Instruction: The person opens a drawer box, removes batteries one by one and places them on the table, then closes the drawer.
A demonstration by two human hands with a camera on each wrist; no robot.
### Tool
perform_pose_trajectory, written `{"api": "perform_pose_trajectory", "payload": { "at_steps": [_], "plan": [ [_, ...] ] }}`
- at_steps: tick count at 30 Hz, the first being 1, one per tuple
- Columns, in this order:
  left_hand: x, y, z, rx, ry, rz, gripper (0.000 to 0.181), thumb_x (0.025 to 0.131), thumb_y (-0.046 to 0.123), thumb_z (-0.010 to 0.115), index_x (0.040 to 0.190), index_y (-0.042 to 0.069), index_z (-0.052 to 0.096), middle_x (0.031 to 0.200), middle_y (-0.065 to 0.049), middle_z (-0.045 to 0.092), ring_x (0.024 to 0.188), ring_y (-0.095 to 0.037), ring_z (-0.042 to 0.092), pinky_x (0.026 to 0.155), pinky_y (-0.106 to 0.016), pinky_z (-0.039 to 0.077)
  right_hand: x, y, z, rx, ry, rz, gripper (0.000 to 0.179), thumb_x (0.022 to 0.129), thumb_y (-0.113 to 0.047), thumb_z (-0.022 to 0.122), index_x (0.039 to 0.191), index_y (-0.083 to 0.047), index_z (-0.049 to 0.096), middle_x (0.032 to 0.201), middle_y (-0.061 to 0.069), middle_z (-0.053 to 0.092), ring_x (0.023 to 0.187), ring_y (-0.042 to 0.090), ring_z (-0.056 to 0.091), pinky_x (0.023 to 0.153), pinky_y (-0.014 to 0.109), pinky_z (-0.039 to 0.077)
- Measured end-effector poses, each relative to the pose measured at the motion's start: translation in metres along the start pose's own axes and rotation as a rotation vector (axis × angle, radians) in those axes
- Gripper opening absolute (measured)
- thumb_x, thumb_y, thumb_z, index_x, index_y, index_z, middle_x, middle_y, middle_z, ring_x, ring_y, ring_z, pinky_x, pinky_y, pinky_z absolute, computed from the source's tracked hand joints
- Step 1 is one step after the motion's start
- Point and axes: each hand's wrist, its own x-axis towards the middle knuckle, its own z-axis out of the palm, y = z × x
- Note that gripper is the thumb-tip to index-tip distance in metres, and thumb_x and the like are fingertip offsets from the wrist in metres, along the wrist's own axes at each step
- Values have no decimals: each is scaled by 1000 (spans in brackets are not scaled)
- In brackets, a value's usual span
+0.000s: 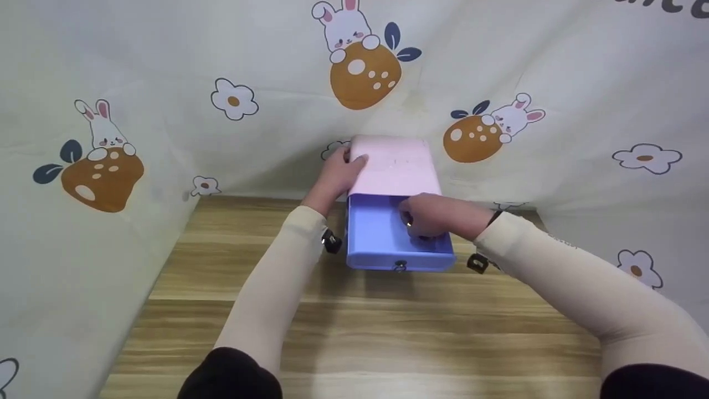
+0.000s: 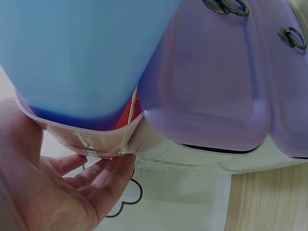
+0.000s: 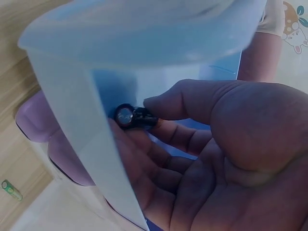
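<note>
A small drawer cabinet with a pink top [image 1: 390,166] stands near the back of the table, its blue top drawer [image 1: 374,227] pulled out. My left hand [image 1: 337,178] grips the cabinet's left side near the back, thumb on the top and fingers along the side. Inside the drawer is my right hand [image 1: 429,215]. Between thumb and fingers it pinches a small black battery [image 3: 126,115] with a round silver end; its far part is hidden. Below the pulled-out drawer, two purple drawers [image 2: 216,82] with ring pulls are closed.
A green battery [image 3: 12,190] lies on the wooden table [image 1: 388,343] beside the cabinet. Something red [image 2: 129,113] shows in the gap by the top drawer. A pale cloth [image 1: 266,149] printed with rabbits and flowers hangs behind and at both sides.
</note>
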Motion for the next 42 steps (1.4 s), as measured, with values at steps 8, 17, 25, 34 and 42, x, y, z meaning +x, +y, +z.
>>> {"api": "perform_pose_trajectory", "payload": {
  "at_steps": [8,17,25,34,42],
  "plan": [
    [6,-4,0,13,-6,-4,74,111,47,63,169,7,40,163,-15,54,142,-28,57,118,-43,48,-4,2,3,14,130,-109,9,86,-6,71,90,-12,66,77,2,62,71,21,60,62,32,45],
    [6,-4,1,6,-2,12,72,111,46,64,167,6,42,161,-16,56,141,-28,58,117,-42,49,-8,6,5,66,213,-161,6,92,-10,74,95,-11,70,81,1,66,78,22,62,71,38,50],
    [4,-4,0,-19,-9,16,72,111,45,64,166,4,43,160,-18,56,140,-30,59,116,-43,50,-16,10,3,122,307,-208,7,92,-7,73,96,-11,69,80,1,64,78,22,61,71,38,49],
    [2,-3,0,-11,-1,17,71,111,45,64,167,8,43,159,-15,58,137,-27,60,114,-42,50,-25,13,0,158,324,-209,9,92,-7,73,97,-12,68,80,1,62,77,21,59,70,38,47],
    [1,-1,0,-20,-8,5,72,111,45,64,167,6,41,159,-16,56,137,-28,60,115,-43,51,-33,16,-5,202,341,-163,10,92,-6,73,97,-13,68,79,1,59,77,22,58,70,38,46]
  ]
}}
